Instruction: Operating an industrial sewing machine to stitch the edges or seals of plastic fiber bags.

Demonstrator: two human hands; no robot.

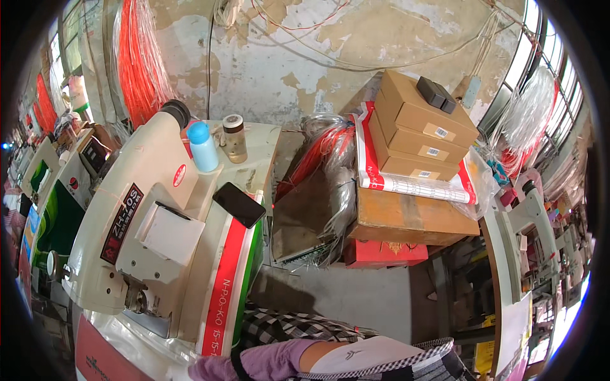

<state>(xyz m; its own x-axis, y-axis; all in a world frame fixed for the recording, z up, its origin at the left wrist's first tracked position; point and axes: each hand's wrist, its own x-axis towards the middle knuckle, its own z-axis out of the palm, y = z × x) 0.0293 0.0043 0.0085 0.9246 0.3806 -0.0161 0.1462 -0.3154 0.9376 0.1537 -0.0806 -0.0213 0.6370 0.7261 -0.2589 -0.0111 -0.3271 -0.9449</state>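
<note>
An arm in a purple sleeve (267, 360) comes in low down and points to the left, toward the front of a big cream sewing machine (95, 254). The left hand and the right hand are out of sight, so I cannot tell how open they are or if they have hold of anything. The sewing machine stands on a table (264, 133) at the left. A pink-red sheet (108, 355) lies in front of it, near the end of the sleeve, with crinkly clear plastic (136, 333) just beside it. A white pad of paper (170, 233) sits on the machine's side. Behind the machine, a blue bottle (203, 152) and a see-through bottle (235, 143) stand up side by side. A black phone (239, 205) lies nearer, by a red strip (219, 305) on the table. Across the gap, three small brown boxes (416, 149) make a pile on top of a big brown box (406, 216). A red box (387, 254) is under that one. Red and clear strings (330, 149) hang beside the boxes.
</note>
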